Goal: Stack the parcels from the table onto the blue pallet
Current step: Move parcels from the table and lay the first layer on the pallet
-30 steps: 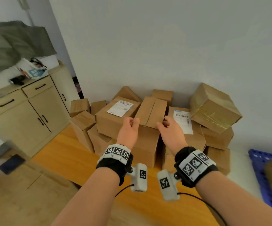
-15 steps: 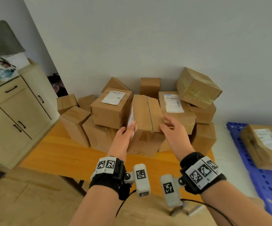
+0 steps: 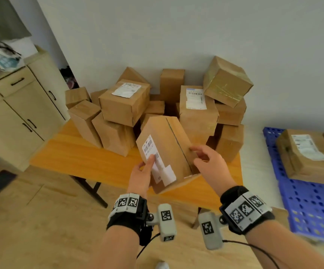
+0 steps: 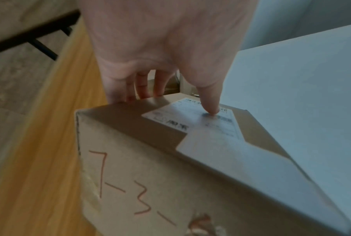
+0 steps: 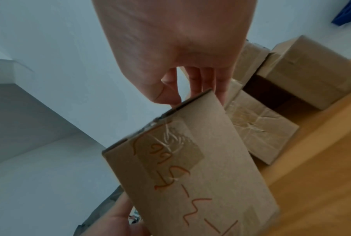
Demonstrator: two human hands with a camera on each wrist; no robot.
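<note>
- Holding a taped parcel tilted above the near edge of the bench, clear of the parcel pile at the far side.
- Left hand grasping the labelled left face, thumb pressing the label.
- Right hand clasping the right edge, fingers curling behind.
- Step in hand, judging by the pose: carrying off.
- Next move calling for swinging right and setting down flat on the blue pallet, beside the parcel on the pallet.

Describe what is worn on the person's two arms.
Both forearms are bare, no sleeves. Each wrist carries a black strap with white blocks of black square markers, left and right. A grey camera pod juts inward from each, with a thin black cable.
</note>
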